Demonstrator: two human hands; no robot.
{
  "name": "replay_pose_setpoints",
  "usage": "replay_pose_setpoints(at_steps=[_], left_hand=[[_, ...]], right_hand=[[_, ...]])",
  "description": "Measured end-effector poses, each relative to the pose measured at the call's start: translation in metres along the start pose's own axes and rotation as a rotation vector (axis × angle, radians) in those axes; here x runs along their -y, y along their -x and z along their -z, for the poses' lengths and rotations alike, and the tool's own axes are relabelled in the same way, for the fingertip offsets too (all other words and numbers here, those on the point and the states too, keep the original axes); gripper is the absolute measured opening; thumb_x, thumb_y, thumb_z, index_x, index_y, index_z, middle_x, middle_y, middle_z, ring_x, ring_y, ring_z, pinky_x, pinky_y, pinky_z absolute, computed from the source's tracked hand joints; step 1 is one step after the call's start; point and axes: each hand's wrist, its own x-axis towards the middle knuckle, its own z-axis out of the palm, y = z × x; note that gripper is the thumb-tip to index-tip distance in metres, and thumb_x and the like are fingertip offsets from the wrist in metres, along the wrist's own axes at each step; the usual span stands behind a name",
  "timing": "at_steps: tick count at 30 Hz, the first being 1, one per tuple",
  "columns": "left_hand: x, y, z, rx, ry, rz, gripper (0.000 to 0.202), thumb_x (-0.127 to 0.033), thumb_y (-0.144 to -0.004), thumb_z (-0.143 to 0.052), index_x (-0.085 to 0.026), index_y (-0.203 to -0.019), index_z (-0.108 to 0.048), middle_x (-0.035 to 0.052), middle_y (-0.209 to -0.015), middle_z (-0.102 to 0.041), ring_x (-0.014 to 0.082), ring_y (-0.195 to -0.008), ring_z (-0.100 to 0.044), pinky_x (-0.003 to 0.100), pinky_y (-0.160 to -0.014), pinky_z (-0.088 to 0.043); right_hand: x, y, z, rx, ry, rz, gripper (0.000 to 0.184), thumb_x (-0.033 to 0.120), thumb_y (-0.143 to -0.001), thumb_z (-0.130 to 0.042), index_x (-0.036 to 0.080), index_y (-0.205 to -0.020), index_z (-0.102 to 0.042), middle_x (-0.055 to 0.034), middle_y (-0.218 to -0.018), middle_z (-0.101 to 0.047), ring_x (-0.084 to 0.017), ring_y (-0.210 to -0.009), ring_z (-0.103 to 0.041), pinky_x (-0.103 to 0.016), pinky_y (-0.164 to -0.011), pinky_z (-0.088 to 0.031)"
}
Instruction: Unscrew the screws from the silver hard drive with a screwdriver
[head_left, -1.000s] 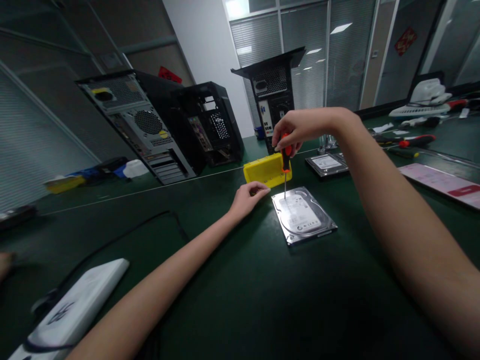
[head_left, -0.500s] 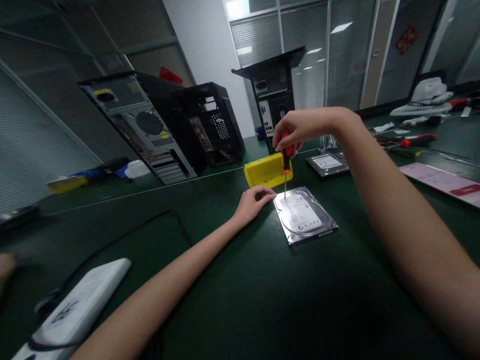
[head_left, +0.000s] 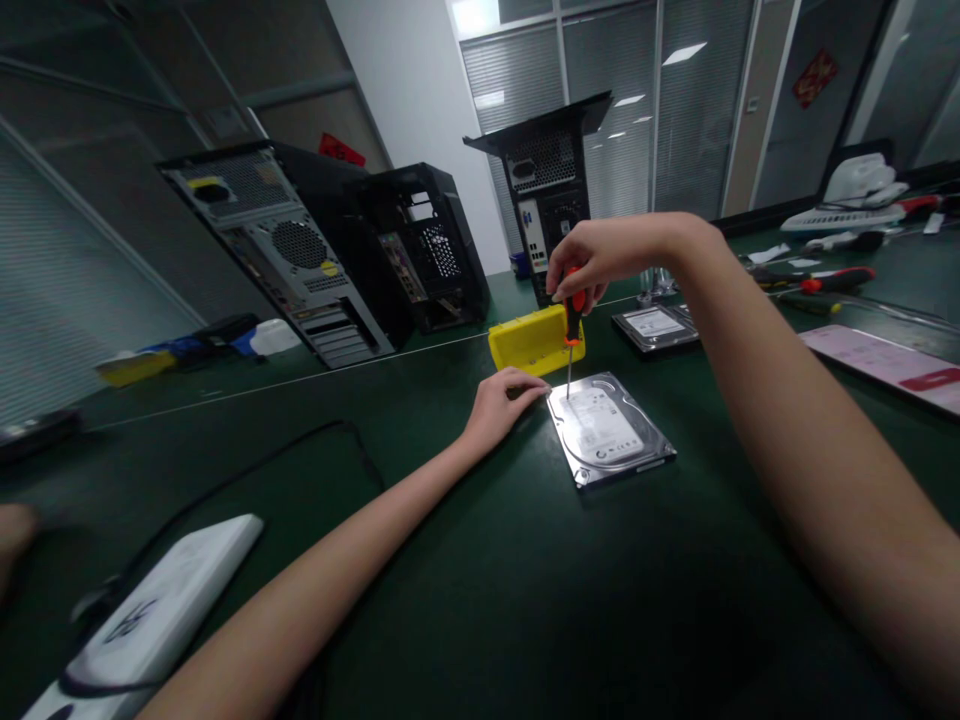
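A silver hard drive (head_left: pixel 600 425) with a white label lies flat on the dark green table. My right hand (head_left: pixel 581 262) is wrapped around the red and black handle of a screwdriver (head_left: pixel 573 322), which stands nearly upright. Its tip meets the far left part of the drive's top. At the drive's far left corner, the fingertips of my left hand (head_left: pixel 504 402) are pinched together and hold the edge. Just behind the drive stands a yellow plastic tray (head_left: pixel 525 342) with small bits in it, too small to name.
Behind are computer cases (head_left: pixel 300 245). Another hard drive (head_left: pixel 654 326) lies to the right, near a pink-and-white board (head_left: pixel 885 360) and a red-handled tool (head_left: pixel 840 281). A white power strip (head_left: pixel 161 600) with a black cable is at lower left. Another person's hand (head_left: pixel 13 530) shows at the left edge.
Little differs. The screwdriver's tip has shifted very slightly left, and my left hand's fingers have drawn closer together at the drive's corner.
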Motion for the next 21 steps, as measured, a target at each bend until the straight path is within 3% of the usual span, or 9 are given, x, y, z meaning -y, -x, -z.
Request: replay_pose_setpoints(at_steps=[13,21], left_hand=[[0.0007,-0.0002,0.0047,-0.013,-0.058,-0.006,0.015,-0.028,-0.084,-0.058,-0.020,-0.089,-0.069,0.0036,-0.090,-0.066,0.0156,-0.082,-0.059,0.029,-0.071,-0.046],[0.0018,0.0002,0.0033,-0.003,-0.042,-0.051,0.014,-0.029,-0.083,-0.059,-0.020,-0.086,-0.069,0.0033,-0.088,-0.065,0.0159,-0.083,-0.058,0.030,-0.076,-0.045]], right_hand=[[-0.0014,0.0006,0.0023,0.005,0.016,0.006,0.036,0.036,-0.080,-0.058,0.018,-0.111,-0.064,-0.0051,-0.105,-0.066,-0.018,-0.093,-0.065,-0.028,-0.076,-0.057],[-0.0024,-0.0001,-0.0002,-0.003,-0.005,0.008,0.036,0.032,-0.081,-0.057,0.017,-0.113,-0.062,-0.0047,-0.103,-0.067,-0.016,-0.089,-0.067,-0.025,-0.075,-0.057]])
